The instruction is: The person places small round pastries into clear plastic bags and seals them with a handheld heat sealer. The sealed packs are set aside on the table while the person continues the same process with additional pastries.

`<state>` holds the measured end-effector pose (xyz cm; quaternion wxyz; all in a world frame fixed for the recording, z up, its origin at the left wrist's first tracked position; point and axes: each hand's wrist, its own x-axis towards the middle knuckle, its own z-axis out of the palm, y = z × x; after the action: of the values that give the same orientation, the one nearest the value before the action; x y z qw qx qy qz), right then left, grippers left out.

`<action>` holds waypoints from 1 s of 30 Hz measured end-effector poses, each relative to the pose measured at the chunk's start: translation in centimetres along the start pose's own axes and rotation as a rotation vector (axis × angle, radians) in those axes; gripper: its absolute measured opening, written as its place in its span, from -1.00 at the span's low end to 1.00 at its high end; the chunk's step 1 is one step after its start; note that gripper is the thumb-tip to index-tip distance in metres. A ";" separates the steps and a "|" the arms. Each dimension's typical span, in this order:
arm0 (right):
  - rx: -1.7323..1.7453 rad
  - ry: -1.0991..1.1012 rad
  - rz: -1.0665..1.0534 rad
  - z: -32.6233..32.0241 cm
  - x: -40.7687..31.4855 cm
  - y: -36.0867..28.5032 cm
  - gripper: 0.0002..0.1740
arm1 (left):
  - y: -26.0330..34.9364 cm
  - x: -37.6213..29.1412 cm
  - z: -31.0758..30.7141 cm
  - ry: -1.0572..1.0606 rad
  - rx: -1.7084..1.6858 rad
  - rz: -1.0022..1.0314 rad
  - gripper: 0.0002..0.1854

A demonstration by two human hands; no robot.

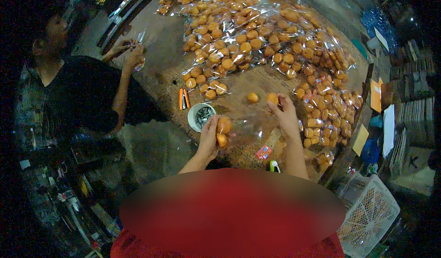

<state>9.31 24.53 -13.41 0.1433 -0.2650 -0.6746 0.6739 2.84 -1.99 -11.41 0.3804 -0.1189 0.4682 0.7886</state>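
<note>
My left hand (208, 135) grips a clear plastic bag (246, 130) that stretches toward the right. Two round golden-brown buns (224, 124) show at its left end, against my fingers. Between the thumb and fingers of my right hand (286, 111) is a single bun (272, 98), above the bag's right end. A loose bun (253, 97) lies on the wooden table (241, 82) just left of it. Beside my left hand stands a white tub (190, 116) with small grey metal pieces in it. Below the bag lies a stack of red printed labels (264, 152).
Many filled clear bags of buns (241, 37) cover the table's far side and right side. An orange stapler (184, 98) lies by the tub, a green stapler (274, 166) near my body. A person (86, 89) works at the left. A white plastic crate (372, 213) stands lower right.
</note>
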 end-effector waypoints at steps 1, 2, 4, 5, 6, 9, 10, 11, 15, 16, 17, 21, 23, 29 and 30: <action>0.181 -0.065 -0.013 -0.1 -2.0 -2.8 -0.48 | 0.0 -0.1 0.4 0.019 0.021 0.007 -0.58; 0.001 -0.057 -0.060 -0.2 -3.9 -5.2 -0.47 | 0.1 -0.2 0.9 0.037 0.025 0.014 -0.59; -0.232 -0.135 -0.250 -0.5 -7.0 -8.8 -0.44 | -0.1 -0.3 1.8 0.095 0.076 0.067 -0.60; -0.378 -0.099 -0.258 -0.4 -7.8 -9.8 -0.43 | -0.2 -0.4 2.2 0.118 0.090 0.090 -0.61; -0.516 -0.085 -0.307 -0.6 -8.5 -10.5 -0.42 | -0.3 -0.6 2.5 0.116 0.126 0.106 -0.62; -0.679 -0.077 -0.252 -1.4 -9.7 -10.9 -0.40 | -1.1 -0.7 3.0 0.154 0.255 0.167 -0.65; -0.690 -0.084 -0.201 -1.7 -10.0 -10.7 -0.40 | -1.3 -0.8 3.1 0.201 0.317 0.199 -0.66; -0.701 -0.099 -0.107 -2.0 -10.2 -10.4 -0.40 | -1.4 -0.6 3.1 0.263 0.375 0.208 -0.68; -0.589 -0.259 -0.190 -2.7 -9.6 -8.7 -0.44 | -1.7 -0.6 2.7 0.222 0.690 0.395 -0.71; -0.551 -0.268 -0.208 -2.3 -9.3 -8.1 -0.45 | -1.7 -0.7 2.5 0.207 0.691 0.381 -0.71; -0.523 -0.275 -0.281 -1.9 -8.9 -7.5 -0.45 | -1.8 -0.8 2.3 0.217 0.679 0.318 -0.71; -0.524 -0.275 -0.190 1.2 -7.4 -5.0 -0.54 | -2.5 -0.8 1.1 0.070 0.110 -0.070 -0.70; -0.829 -0.252 -0.424 1.9 -6.7 -4.4 -0.61 | -2.9 -0.4 0.3 0.070 0.124 -0.156 -0.67; -0.063 -0.314 0.237 -0.8 1.2 -1.5 -0.56 | -3.2 1.2 -2.3 -0.050 -0.125 -0.292 -0.59; -0.188 -0.230 0.186 0.0 3.4 0.2 -0.54 | -3.2 1.3 -2.5 -0.041 -0.130 -0.306 -0.58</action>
<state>6.62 26.41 -14.18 -0.0232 -0.2593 -0.7194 0.6440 3.83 -2.55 -15.47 0.4970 -0.1971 0.3849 0.7523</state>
